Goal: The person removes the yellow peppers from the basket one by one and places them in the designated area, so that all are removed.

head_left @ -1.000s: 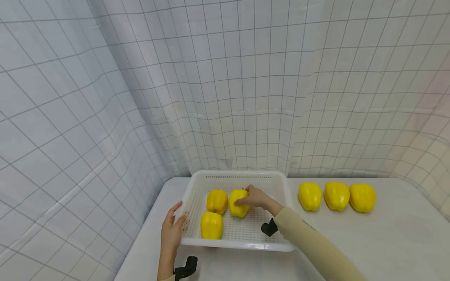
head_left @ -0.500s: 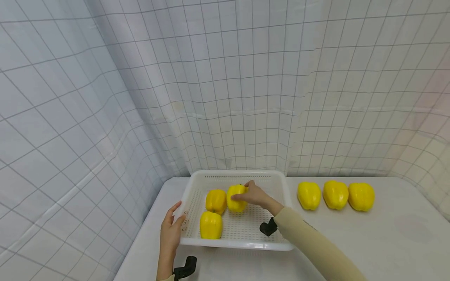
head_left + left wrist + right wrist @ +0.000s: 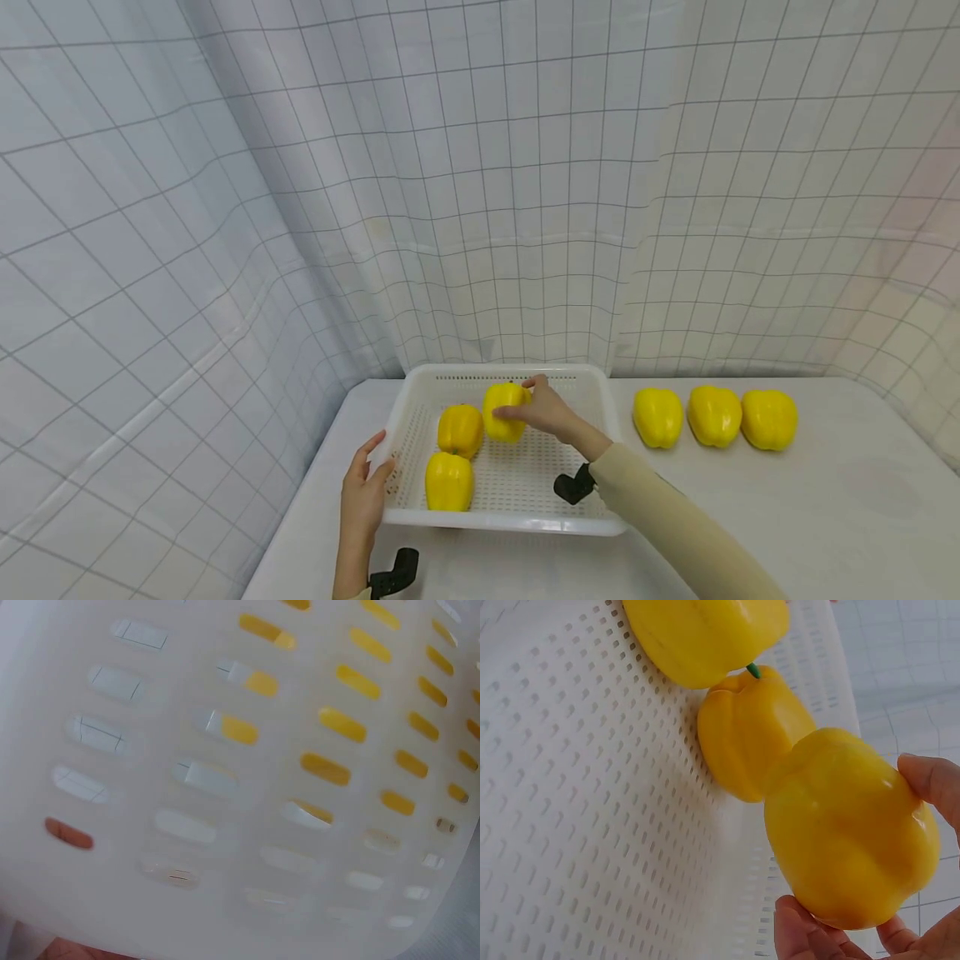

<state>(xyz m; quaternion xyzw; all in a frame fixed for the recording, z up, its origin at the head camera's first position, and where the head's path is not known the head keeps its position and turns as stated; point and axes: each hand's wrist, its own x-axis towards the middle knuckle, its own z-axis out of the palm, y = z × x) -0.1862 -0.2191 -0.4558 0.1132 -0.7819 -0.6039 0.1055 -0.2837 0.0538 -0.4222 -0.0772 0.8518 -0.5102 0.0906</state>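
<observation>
A white perforated basket (image 3: 592, 392) stands on the table's left part. My right hand (image 3: 542, 409) grips a yellow pepper (image 3: 502, 412) over the basket's back half; in the right wrist view the fingers (image 3: 930, 784) curl round this pepper (image 3: 847, 829). Two more peppers lie in the basket, one in the middle (image 3: 460, 430) and one at the front left (image 3: 448, 482). My left hand (image 3: 362, 496) holds the basket's left rim. The left wrist view is filled by the slotted basket wall (image 3: 225, 825) with yellow showing through.
Three yellow peppers sit in a row on the table to the right of the basket, at left (image 3: 657, 417), middle (image 3: 712, 415) and right (image 3: 768, 419). A checked white curtain (image 3: 480, 183) closes off the back and left. The white table (image 3: 825, 517) stretches right.
My right hand has carried the gripped pepper toward the basket's back wall, a little up in the view. The left hand stays on the rim.
</observation>
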